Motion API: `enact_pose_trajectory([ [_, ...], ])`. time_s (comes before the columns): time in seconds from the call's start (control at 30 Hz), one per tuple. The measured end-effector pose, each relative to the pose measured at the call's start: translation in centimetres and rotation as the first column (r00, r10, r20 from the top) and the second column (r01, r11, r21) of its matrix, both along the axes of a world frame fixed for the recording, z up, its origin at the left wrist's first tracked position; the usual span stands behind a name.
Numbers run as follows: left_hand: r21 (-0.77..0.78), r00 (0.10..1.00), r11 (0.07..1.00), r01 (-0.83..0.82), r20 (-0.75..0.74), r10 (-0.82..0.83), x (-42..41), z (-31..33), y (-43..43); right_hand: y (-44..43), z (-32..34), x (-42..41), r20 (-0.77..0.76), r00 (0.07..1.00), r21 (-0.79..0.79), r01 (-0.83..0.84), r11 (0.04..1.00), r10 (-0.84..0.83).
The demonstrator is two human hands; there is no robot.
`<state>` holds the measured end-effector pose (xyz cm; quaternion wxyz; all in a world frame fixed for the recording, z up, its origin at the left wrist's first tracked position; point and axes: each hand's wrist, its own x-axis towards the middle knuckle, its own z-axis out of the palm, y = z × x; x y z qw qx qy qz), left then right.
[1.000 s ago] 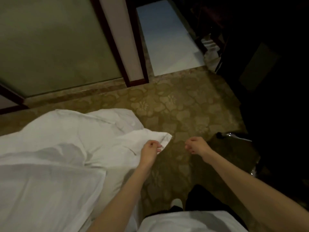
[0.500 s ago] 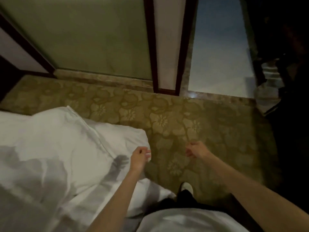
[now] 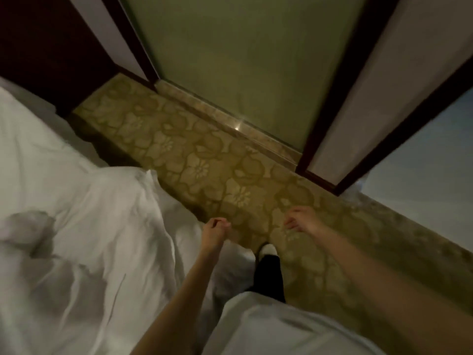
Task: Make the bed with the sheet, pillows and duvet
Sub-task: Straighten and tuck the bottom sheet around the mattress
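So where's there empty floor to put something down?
The flowered carpet is bare in a long strip between the rumpled white bedding and the stone sill under the glass panel, and again right of the shoe. It is crowded on the bed side, where bedding spills beside the left hand.

No legible text or markings

A floral-patterned carpet (image 3: 199,170) runs up to a stone sill (image 3: 230,124) below a frosted glass panel (image 3: 243,60).
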<state>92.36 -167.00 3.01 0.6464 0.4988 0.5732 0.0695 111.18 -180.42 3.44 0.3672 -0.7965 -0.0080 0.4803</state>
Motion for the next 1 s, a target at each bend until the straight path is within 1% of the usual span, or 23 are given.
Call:
enact_pose_trajectory([
  [0.1,-0.015,0.997,0.996,-0.083,0.001,0.083,3.8,0.3,5.1,6.8,0.8,5.0,-0.003,0.997,0.005,-0.079,0.997,0.079],
  [0.2,-0.014,0.986,0.986,-0.166,0.001,0.166,7.4,1.5,10.4,13.5,2.0,8.9,0.033,0.979,0.006,-0.201,0.980,0.201],
  [0.3,-0.009,0.963,0.964,-0.265,0.036,0.266,10.3,2.0,16.0,20.8,2.5,12.2,0.025,0.941,0.024,-0.337,0.941,0.336],
  [0.5,0.042,0.926,0.925,-0.377,0.004,0.377,13.7,0.8,27.6,37.1,1.6,17.3,0.028,0.847,0.051,-0.532,0.845,0.531],
  [0.63,0.047,0.843,0.844,-0.535,-0.036,0.536,15.4,0.9,35.6,48.5,1.3,20.3,0.035,0.748,0.027,-0.663,0.748,0.662],
  [0.73,0.061,0.791,0.790,-0.610,-0.016,0.612,16.2,1.9,41.9,57.1,1.7,21.7,0.056,0.692,0.045,-0.722,0.690,0.720],
  [0.83,0.057,0.723,0.722,-0.689,-0.012,0.691,16.0,2.5,47.6,64.9,3.0,21.0,0.088,0.642,0.068,-0.767,0.638,0.762],
  [0.9,0.072,0.680,0.679,-0.730,-0.019,0.733,15.4,2.5,51.0,69.7,3.2,20.0,0.075,0.616,0.101,-0.787,0.609,0.784],
  [1.0,0.080,0.578,0.576,-0.813,-0.008,0.816,13.6,2.1,56.1,76.6,3.0,17.8,0.051,0.541,0.101,-0.839,0.535,0.839],
])
